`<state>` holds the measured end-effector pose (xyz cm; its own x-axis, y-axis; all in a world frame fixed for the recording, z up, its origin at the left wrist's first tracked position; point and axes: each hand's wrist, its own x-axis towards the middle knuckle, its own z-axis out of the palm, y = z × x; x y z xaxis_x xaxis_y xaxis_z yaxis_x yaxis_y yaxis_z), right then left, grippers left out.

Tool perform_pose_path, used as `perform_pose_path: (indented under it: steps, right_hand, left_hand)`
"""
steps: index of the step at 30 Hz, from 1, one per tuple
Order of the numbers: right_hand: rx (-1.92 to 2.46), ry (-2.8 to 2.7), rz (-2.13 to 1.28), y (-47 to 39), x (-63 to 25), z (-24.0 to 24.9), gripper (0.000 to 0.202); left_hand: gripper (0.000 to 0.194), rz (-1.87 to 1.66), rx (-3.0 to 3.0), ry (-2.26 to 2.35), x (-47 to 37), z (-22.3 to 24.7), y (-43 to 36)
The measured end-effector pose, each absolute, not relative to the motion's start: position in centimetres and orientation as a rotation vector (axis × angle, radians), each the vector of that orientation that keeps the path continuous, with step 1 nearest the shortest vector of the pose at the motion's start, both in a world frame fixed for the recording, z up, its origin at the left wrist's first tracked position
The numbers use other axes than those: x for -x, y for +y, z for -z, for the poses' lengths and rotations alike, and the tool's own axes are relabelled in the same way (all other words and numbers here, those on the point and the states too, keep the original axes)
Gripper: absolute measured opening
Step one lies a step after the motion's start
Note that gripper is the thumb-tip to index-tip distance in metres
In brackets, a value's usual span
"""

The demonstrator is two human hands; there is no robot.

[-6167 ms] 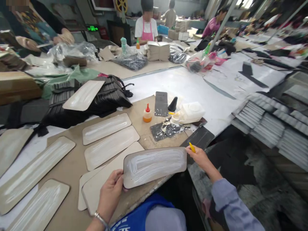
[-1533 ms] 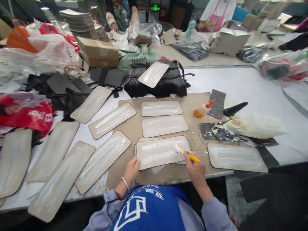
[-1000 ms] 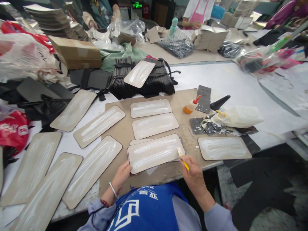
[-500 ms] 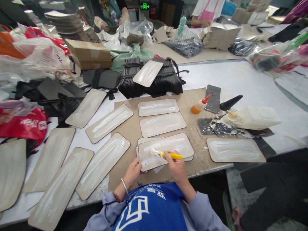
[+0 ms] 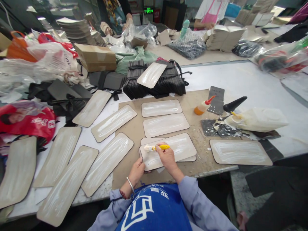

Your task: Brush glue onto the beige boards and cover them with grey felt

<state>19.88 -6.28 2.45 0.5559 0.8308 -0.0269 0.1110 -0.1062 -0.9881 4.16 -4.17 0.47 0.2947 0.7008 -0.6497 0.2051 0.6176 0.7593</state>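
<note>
My right hand (image 5: 167, 158) is closed round the yellow handle of a glue brush (image 5: 163, 147). Its bristles, clotted with whitish paste, touch the left part of a beige rounded panel (image 5: 179, 146) streaked with white. At that panel's lower left corner, my left hand (image 5: 136, 170) pinches the edge, thumb on top. Another similar panel lies partly hidden beneath it. Two more streaked panels, one (image 5: 166, 124) nearer and one (image 5: 161, 108) farther, lie just beyond. To the right rests a further coated panel (image 5: 240, 152).
Several coated panels (image 5: 108, 163) spread over the left side. A white jug (image 5: 260, 119) lies on its side by a small orange-liquid bottle (image 5: 201, 107). Behind stands a strapped black bundle (image 5: 173, 78) with a panel on top. Two people work across the table.
My right hand and the brush have moved left along the panel, toward its left end. My left hand keeps its hold on the corner. The whole view has shifted slightly.
</note>
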Motion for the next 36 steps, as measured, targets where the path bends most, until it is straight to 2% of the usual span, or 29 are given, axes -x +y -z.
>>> perform_pose_path:
  steps: [4, 9, 12, 15, 17, 19, 24, 29, 32, 36]
  right_hand:
    - [1.683, -0.899, -0.471, -7.8, -21.4, -2.8, 0.022]
    - [1.703, -0.853, -0.672, -10.4, -21.0, -2.1, 0.027]
    - [1.914, -0.779, -0.358, -12.0, -23.4, -1.6, 0.031]
    - [2.089, -0.814, -0.022, -13.8, -25.8, -3.1, 0.032]
    - [2.128, -0.952, -0.060, -14.2, -25.1, -4.7, 0.031]
    - [2.128, -1.123, -0.238, -13.4, -22.3, -6.0, 0.032]
    - [2.272, -1.376, -0.581, -8.8, -14.6, -6.7, 0.038]
    - [2.315, -1.461, -0.788, -7.7, -14.5, -7.9, 0.029]
    - [2.307, -1.467, -0.737, -9.4, -17.3, -9.6, 0.028]
    - [2.407, -1.120, -0.419, -15.6, -25.2, -12.8, 0.019]
  left_hand:
    - [0.037, -0.409, -0.931, 1.213, -4.0, -0.2, -4.1]
    - [0.037, -0.375, -0.970, 1.190, -4.0, -0.4, -3.9]
    - [0.038, -0.360, -1.013, 1.175, -3.9, -0.9, -3.9]
    - [0.036, -0.389, -1.162, 1.141, -3.7, -1.6, -3.7]
    - [0.035, -0.422, -1.318, 1.131, -3.6, -1.9, -3.6]
    - [0.034, -0.438, -1.471, 1.148, -3.5, -1.8, -3.6]
    - [0.034, -0.367, -1.698, 1.243, -2.8, -0.8, -4.2]
    - [0.040, -0.235, -1.873, 1.178, -2.4, -0.3, -4.1]
    - [0.046, -0.176, -2.048, 0.973, -2.6, 0.8, -3.1]
    - [0.051, -0.138, -2.338, 0.879, -2.8, 3.6, -1.5]
